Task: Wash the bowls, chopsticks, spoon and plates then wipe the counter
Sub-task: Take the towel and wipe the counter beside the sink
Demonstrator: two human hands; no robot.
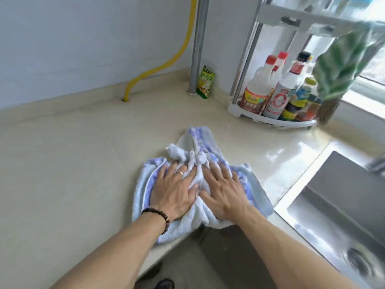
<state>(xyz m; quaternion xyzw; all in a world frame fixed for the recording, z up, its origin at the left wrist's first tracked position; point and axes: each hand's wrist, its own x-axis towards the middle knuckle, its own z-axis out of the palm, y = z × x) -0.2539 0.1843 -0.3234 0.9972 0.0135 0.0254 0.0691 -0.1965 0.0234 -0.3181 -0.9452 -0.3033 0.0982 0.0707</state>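
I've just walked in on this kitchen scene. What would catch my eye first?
Two bare hands, left and right, press flat side by side on a bunched blue-and-white towel near the front edge of a pale counter. Behind, to the right, a white corner rack holds sauce bottles, and a yellow hose snakes down the wall into the counter.

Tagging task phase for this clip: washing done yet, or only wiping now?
Looks like the last stage. No bowls, chopsticks, spoon or plates show, and the visible part of the steel sink holds no dishes, so washing seems done; where they went isn't visible. In hand: left hand and right hand press flat on the bunched blue-and-white towel on the beige counter. Left: the remaining counter, judging loosely.
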